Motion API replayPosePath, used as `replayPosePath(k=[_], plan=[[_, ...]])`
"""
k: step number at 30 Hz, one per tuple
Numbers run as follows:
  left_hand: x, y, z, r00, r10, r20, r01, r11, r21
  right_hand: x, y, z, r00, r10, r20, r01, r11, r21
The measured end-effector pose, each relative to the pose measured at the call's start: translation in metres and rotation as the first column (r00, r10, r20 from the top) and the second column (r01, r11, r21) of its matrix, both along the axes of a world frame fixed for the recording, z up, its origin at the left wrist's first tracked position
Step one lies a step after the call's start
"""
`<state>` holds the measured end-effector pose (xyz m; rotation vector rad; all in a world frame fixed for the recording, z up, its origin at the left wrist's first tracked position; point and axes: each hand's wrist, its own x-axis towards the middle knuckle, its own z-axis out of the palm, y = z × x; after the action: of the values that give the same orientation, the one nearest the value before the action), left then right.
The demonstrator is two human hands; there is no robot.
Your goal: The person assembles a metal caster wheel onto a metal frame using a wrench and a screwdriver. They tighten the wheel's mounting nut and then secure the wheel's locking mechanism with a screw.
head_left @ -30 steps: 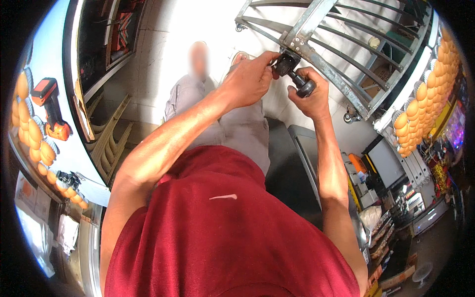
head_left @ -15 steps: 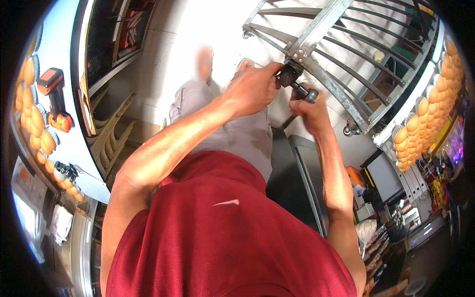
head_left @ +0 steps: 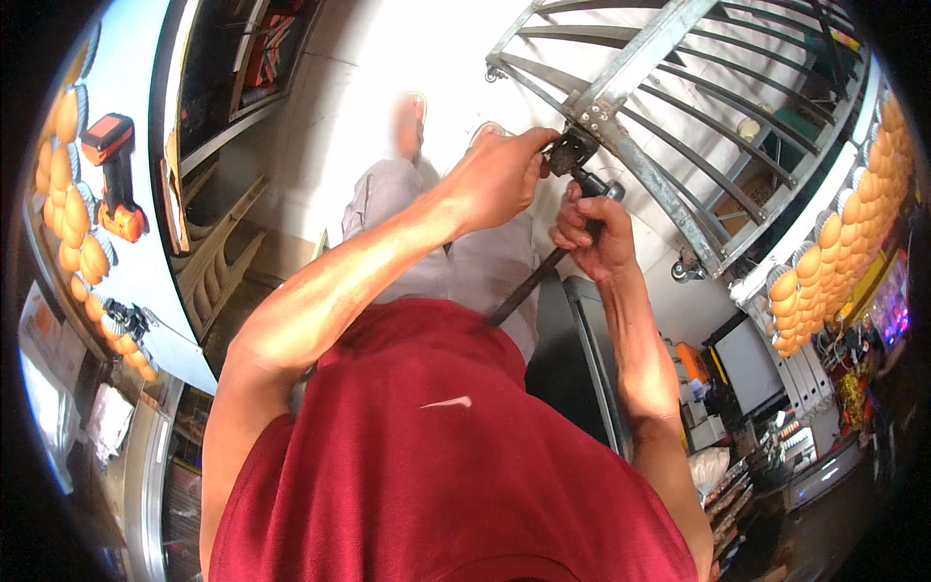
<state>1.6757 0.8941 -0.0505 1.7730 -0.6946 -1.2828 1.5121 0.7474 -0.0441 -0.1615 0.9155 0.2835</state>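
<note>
Person in a red shirt (head_left: 436, 466) has both arms stretched out to a grey metal gate (head_left: 669, 107) with slanted bars. The left hand (head_left: 499, 175) is wrapped tight around a small dark fitting (head_left: 570, 150) right where the gate's flat rail has a row of bolts, fingers curled closed on it. The right hand (head_left: 596, 233) sits just below, fist closed around a long dark tool (head_left: 543, 267) whose head touches that same fitting, handle running down toward the body. So the 2 hands are close together but not touching, each clamped on its own thing. Off to the left there's an orange and black cordless drill (head_left: 114, 175) lying on a light counter (head_left: 145, 281), well apart from the hands
</note>
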Motion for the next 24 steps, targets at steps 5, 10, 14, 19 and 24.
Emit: replayPosePath(k=[5,10,14,19,24], plan=[[-0.003,-0.002,0.0,0.999,0.032,0.014,-0.032,0.999,0.001,0.005,-0.016,-0.016,0.783,0.545,-0.3,-0.317,-0.064,-0.946],[-0.004,-0.003,-0.001,0.998,0.034,0.059,-0.036,0.999,0.021,-0.004,-0.002,-0.011,0.998,-0.005,0.07,0.0,0.997,0.071],[-0.011,-0.001,-0.007,0.994,0.093,0.061,-0.092,0.996,-0.014,-0.002,-0.004,-0.019,0.839,0.485,-0.247,-0.347,0.125,-0.93],[-0.011,0.0,-0.008,0.992,0.112,0.051,-0.11,0.993,-0.034,0.007,-0.011,-0.007,0.832,0.504,-0.232,-0.427,0.317,-0.847],[-0.012,0.004,-0.006,0.99,0.136,0.037,-0.135,0.99,-0.029,-0.005,0.0,-0.013,0.974,0.203,-0.103,-0.227,0.887,-0.402]])
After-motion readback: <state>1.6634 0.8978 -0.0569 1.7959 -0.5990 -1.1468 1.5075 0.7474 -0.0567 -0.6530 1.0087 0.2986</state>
